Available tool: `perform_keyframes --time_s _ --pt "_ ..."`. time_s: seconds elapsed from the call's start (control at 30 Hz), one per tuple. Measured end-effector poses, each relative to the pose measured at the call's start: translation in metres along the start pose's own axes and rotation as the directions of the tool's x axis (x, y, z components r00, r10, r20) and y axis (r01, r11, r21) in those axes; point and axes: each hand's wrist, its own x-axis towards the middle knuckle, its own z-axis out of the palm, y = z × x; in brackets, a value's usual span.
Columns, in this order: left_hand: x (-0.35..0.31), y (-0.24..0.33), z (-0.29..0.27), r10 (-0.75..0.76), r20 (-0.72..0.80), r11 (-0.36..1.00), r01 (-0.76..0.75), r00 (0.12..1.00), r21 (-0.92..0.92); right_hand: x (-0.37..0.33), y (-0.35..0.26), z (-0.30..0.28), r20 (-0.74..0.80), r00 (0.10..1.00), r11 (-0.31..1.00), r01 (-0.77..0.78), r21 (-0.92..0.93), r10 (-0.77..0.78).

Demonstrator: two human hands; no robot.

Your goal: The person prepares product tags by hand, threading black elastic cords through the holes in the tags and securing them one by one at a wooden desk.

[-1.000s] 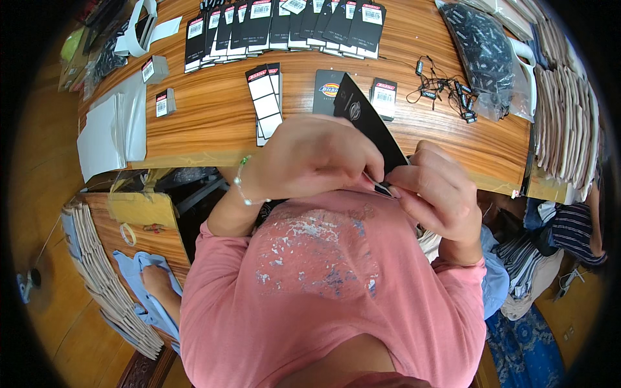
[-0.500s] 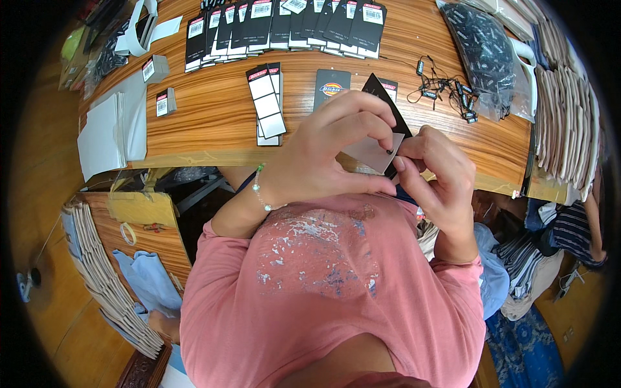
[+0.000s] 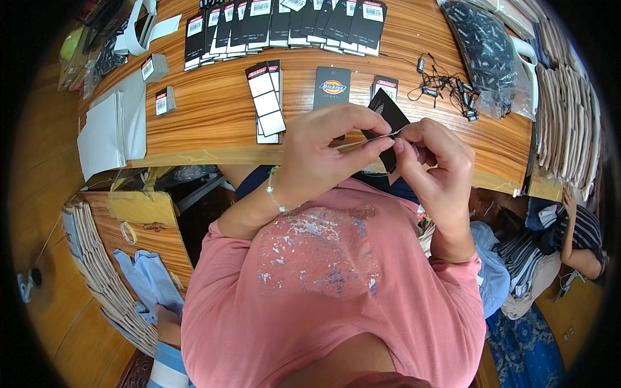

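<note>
Over the table's front edge, my left hand point(image 3: 326, 145) is closed, thumb and forefinger pinching a thin pale card point(image 3: 352, 143) seen nearly edge-on. My right hand point(image 3: 441, 165) is closed too, its fingertips at the edge of a black hang tag point(image 3: 388, 115) that tilts between both hands. Whether a string runs through the two tags is hidden by my fingers. Just beyond lie a grey-black tag with an oval emblem point(image 3: 332, 87) and a small stack of labelled tags point(image 3: 385, 85). Left of them rest strips of white stickers point(image 3: 266, 103).
A row of black tags point(image 3: 278, 29) spans the back. Black tag strings point(image 3: 446, 90) lie right, by a clear bag of them point(image 3: 482, 55). Folded trousers point(image 3: 563, 110) pile up at far right; white sheets point(image 3: 107, 136) lie left. Other people's arms point(image 3: 569, 229) show at both sides.
My left hand has turned, so the pale card went from face-on to edge-on. The black tag shifted down slightly and shows more. At right, another person's arm rose toward the trouser pile.
</note>
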Motion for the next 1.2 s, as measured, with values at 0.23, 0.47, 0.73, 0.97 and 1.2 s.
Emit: perform_keyframes --time_s 0.23,0.47,0.73,0.97,1.2 --pt "0.002 0.000 0.001 0.025 -0.076 0.997 -0.020 0.997 0.072 0.001 0.005 0.008 -0.071 0.982 0.976 0.164 -0.145 -0.175" --pt "0.001 0.002 0.001 -0.187 -0.006 0.978 0.185 0.982 -0.093 0.003 0.007 0.009 -0.072 0.957 0.935 0.257 -0.243 -0.282" --pt "0.004 0.000 0.000 -0.254 0.042 0.959 0.257 0.966 -0.117 0.006 0.012 0.010 -0.057 0.941 0.915 0.308 -0.261 -0.333" --pt "0.006 -0.009 0.004 -0.323 0.070 0.843 0.320 0.944 -0.432 0.009 0.023 0.012 -0.042 0.891 0.855 0.420 -0.305 -0.453" --pt "0.005 -0.015 0.008 -0.271 0.016 0.936 0.267 0.962 -0.228 0.011 0.032 0.014 -0.068 0.908 0.885 0.383 -0.265 -0.414"
